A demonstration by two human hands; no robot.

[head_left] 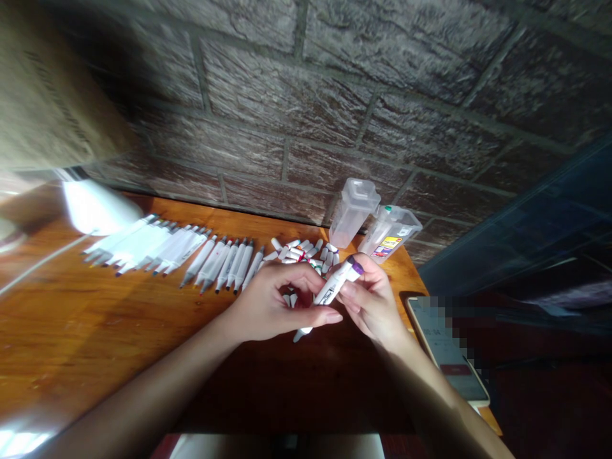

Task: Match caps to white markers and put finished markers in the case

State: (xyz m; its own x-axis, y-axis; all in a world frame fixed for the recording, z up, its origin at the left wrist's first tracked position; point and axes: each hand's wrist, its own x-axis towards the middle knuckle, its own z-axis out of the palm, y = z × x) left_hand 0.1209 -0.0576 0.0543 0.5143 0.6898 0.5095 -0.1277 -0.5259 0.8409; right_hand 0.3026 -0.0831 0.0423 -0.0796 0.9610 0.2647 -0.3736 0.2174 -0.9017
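A wall of rough grey-brown bricks (248, 95) stands behind the wooden tabletop (109, 331), and through the head camera I look down on both. At the left I see a pale lampshade (57, 89) above a white base (98, 205). In the middle, in front of the body, the white marker (329, 290) is held slanted above the tabletop. The fingers of the left hand (265, 299) pinch its barrel, while the fingers of the right hand (377, 299) are closed at its upper part, near the purple end (357, 268). Just beyond the hands lies a pile of small caps (306, 248); to the left, more markers (220, 264) lie side by side. Two clear containers stand near the wall – a taller one (354, 213) and a labelled one (404, 229). A phone-like device (444, 347) lies at the right edge.
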